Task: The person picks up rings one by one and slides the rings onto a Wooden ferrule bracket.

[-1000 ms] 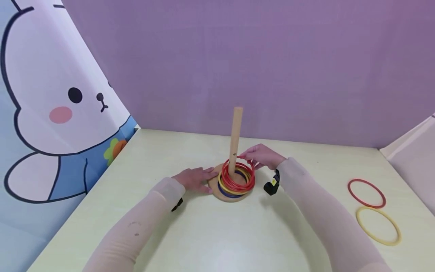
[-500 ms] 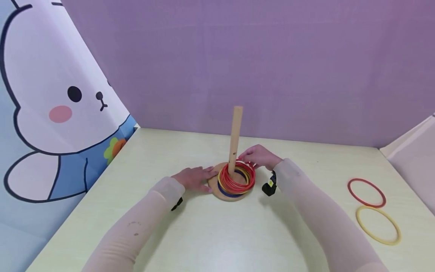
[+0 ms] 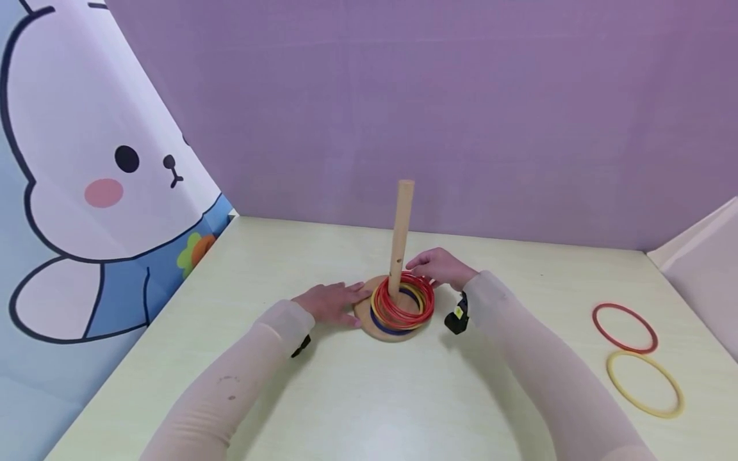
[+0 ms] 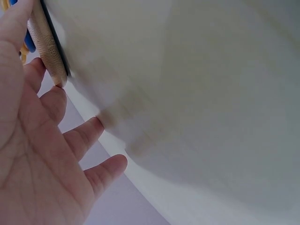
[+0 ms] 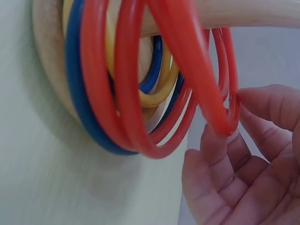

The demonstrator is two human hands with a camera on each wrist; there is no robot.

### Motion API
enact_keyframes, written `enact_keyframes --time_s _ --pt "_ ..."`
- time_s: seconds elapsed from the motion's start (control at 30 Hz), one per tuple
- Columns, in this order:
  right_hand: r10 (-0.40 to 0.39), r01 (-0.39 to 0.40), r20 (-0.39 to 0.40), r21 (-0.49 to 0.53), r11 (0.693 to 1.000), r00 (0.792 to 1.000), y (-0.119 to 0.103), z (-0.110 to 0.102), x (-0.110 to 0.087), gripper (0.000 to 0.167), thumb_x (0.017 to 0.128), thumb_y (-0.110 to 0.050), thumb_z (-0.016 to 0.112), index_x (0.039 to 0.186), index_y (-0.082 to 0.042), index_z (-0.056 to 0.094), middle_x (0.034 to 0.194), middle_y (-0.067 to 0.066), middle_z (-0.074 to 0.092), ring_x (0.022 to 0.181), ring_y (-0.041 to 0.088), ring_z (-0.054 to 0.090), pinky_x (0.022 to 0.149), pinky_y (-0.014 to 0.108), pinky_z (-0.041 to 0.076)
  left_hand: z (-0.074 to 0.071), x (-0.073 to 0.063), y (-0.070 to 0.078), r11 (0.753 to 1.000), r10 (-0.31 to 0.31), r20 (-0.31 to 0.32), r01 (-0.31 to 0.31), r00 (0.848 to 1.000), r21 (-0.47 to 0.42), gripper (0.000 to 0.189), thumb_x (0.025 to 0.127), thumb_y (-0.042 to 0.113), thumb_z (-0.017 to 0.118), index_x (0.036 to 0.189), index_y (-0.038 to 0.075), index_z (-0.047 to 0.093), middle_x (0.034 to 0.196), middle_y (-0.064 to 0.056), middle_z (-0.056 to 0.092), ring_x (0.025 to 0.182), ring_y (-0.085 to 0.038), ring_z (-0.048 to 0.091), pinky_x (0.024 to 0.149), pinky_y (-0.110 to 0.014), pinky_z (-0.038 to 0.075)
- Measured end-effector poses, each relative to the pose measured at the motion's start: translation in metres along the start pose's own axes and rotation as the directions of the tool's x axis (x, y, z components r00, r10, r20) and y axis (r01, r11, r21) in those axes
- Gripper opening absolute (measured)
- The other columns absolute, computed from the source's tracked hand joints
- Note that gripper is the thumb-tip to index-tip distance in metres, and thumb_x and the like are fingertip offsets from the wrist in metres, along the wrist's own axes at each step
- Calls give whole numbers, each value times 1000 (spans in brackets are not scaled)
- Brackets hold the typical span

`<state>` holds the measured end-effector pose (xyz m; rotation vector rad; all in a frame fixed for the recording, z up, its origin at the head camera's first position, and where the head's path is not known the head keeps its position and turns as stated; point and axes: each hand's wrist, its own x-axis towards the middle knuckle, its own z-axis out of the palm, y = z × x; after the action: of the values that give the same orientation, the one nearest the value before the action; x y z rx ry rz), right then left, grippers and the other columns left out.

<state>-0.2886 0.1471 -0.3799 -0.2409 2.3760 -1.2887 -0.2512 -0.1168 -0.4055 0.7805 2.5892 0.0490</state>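
A round wooden base (image 3: 362,311) carries an upright wooden peg (image 3: 400,237). Red, yellow and blue rings lie stacked loosely around the peg's foot, red on top. My left hand (image 3: 330,304) rests at the base's left side with fingers spread; in the left wrist view its fingertips (image 4: 54,96) touch the wooden rim. At the back right of the stack, my right hand (image 3: 444,267) pinches the uppermost red ring (image 5: 187,61) between thumb and fingers, as the right wrist view shows. That ring hangs around the peg, tilted against the rings below it.
On the right of the pale table (image 3: 403,410) lie a loose red ring (image 3: 596,328) and a loose yellow ring (image 3: 623,392), nearly touching. A purple backdrop (image 3: 438,115) rises behind the table, and a cartoon-print cloth (image 3: 104,237) hangs on the left.
My right hand has lowered the red ring slightly, from raised at its back edge to lying closer to the stack. The left hand stays at the base.
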Motion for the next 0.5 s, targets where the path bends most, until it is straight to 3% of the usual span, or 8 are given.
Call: enact_keyframes --time_s 0.27,0.37,0.5 --pt "-9 8 -21 -45 999 1000 4 -19 -17 37 95 -12 55 128 4 56 112 17 62 86 24 58 81 43 54 1 -2 -3 1000 4 -11 -4 1000 -19 74 91 50 58 153 26 25 159 1 16 141 -36 25 108 -55 28" --pt "-19 17 -39 -62 998 999 15 -35 -33 39 96 -13 55 131 5 53 119 22 59 95 32 58 86 47 51 0 -2 -3 999 19 -12 -19 1000 -29 74 92 49 58 153 24 25 159 -1 17 140 -37 25 108 -56 28" --pt "-62 57 -42 -125 991 997 35 -59 -63 41 96 -12 56 131 8 51 115 24 60 96 36 57 85 49 51 -1 -2 -1 999 32 -9 -32 999 -27 74 92 50 57 153 24 25 159 -1 17 140 -37 25 108 -55 28"
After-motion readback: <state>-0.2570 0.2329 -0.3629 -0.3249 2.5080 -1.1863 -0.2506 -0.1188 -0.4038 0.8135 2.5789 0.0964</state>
